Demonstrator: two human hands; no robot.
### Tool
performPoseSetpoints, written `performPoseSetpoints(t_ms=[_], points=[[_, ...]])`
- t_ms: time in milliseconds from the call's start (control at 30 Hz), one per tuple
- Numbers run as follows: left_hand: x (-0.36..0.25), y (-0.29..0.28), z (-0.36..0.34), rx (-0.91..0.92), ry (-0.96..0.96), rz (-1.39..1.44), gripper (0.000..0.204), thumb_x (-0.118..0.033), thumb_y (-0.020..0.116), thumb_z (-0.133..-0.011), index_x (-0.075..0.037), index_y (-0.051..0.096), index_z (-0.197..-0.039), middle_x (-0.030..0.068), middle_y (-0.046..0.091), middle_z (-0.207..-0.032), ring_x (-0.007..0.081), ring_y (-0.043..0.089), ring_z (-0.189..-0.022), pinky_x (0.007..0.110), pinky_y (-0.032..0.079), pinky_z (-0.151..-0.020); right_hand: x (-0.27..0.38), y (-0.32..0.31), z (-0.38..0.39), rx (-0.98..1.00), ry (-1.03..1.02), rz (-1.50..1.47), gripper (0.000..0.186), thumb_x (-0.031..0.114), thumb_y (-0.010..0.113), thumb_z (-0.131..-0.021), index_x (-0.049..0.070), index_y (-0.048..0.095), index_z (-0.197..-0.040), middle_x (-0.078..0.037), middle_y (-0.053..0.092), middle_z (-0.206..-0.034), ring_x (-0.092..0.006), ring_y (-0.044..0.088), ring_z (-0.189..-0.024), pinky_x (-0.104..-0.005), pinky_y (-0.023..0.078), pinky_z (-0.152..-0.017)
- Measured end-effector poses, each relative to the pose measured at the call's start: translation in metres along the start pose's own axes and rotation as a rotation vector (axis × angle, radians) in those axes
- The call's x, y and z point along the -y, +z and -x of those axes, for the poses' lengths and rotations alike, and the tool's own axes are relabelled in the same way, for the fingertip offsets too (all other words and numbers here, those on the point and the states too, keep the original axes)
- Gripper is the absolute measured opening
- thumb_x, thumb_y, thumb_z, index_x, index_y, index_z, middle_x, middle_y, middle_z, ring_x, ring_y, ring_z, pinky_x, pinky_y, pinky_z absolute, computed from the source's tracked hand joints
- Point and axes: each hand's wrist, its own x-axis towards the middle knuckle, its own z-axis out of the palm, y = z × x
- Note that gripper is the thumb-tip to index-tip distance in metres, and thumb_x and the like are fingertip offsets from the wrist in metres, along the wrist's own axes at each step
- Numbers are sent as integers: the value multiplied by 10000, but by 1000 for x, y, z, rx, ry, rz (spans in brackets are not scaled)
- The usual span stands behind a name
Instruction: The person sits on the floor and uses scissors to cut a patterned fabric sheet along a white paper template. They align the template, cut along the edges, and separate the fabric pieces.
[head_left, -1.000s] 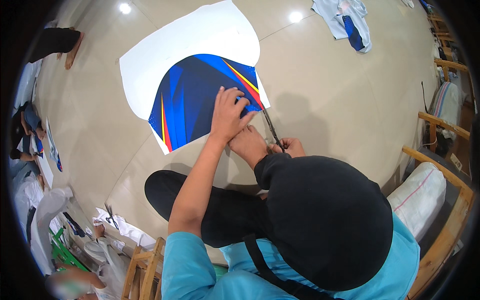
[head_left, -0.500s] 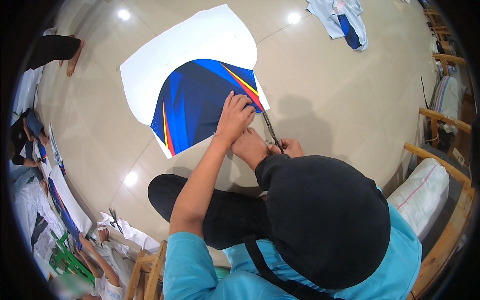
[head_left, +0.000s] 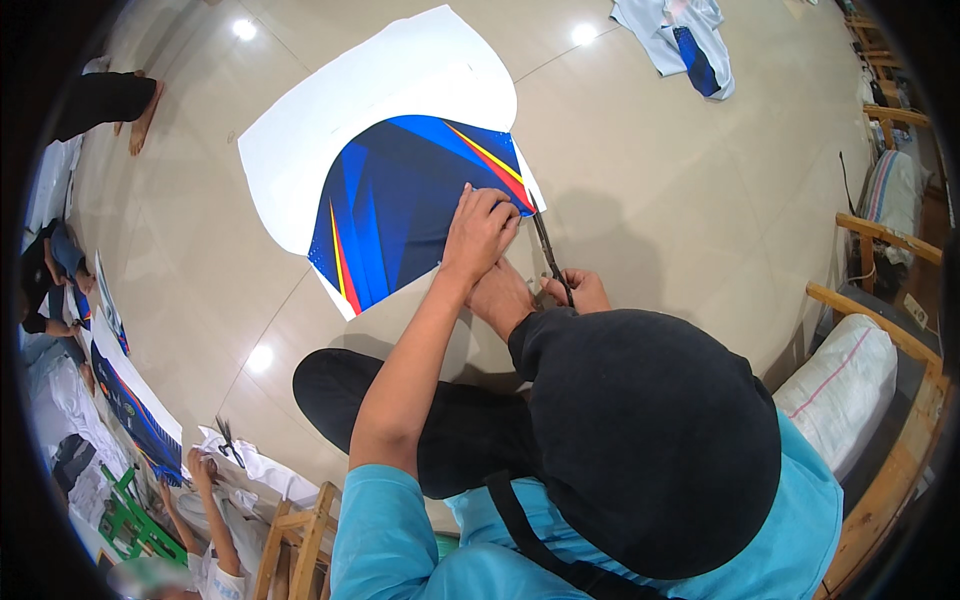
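Observation:
A fabric piece printed blue with red and yellow stripes (head_left: 395,215) lies on the floor, joined to a wide white part (head_left: 330,115) along its curved far edge. My left hand (head_left: 482,232) holds its near right edge, fingers bent over the print; the thumb is hidden. Just under that hand is my bare foot (head_left: 503,292). My right hand (head_left: 582,291) grips dark scissors (head_left: 546,245) by the handles. Their blades reach up to the fabric's right corner, where the print meets a white strip. My covered head hides part of my right arm.
White cloth with a blue patch (head_left: 690,50) lies at the far right. Wooden frames (head_left: 885,238) and a stuffed white sack (head_left: 845,390) line the right side. At lower left, a co-worker's hands (head_left: 205,470) are by another printed fabric (head_left: 135,410); dark scissors (head_left: 230,445) lie on white cloth.
The scissors' blades have moved slightly up along the fabric's right edge, and the white strip there stands farther from the print. The fabric has shifted a little right; the co-worker's arms have moved.

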Motion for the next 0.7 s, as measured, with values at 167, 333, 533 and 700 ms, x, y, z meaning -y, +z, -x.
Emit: performPoseSetpoints(t_ms=[167, 333, 533, 700], points=[[1, 2, 3, -26, -8, 25, 91, -118, 757, -869, -79, 702, -931, 50, 631, -1034, 263, 630, -1062, 589, 398, -1170, 4, 2, -1, 15, -6, -24, 380, 306, 826, -899, 47, 635, -697, -15, 585, -599, -81, 508, -524, -287, 367, -493], [2, 5, 2, -24, -9, 32, 105, -124, 758, -876, -86, 693, -951, 43, 640, -1038, 254, 635, -1084, 590, 395, -1172, 1, 2, -5, 27, -1, -47, 390, 312, 817, -904, 54, 621, -687, -11, 576, -594, -83, 503, -516, -282, 366, -489], [3, 8, 4, -46, 18, 8, 108, -136, 755, -889, -99, 696, -972, 42, 683, -1065, 247, 636, -1149, 585, 391, -1173, 6, 4, -9, 41, 22, -73, 372, 303, 811, -906, 51, 622, -708, -14, 578, -588, -84, 512, -496, -272, 376, -474], [4, 8, 3, -35, 15, 13, 115, -139, 754, -892, -98, 700, -985, 50, 690, -1062, 248, 640, -1156, 577, 391, -1173, 5, 4, -12, 35, 18, -75, 367, 299, 810, -905, 51, 619, -715, -20, 585, -588, -85, 522, -488, -261, 384, -465]])
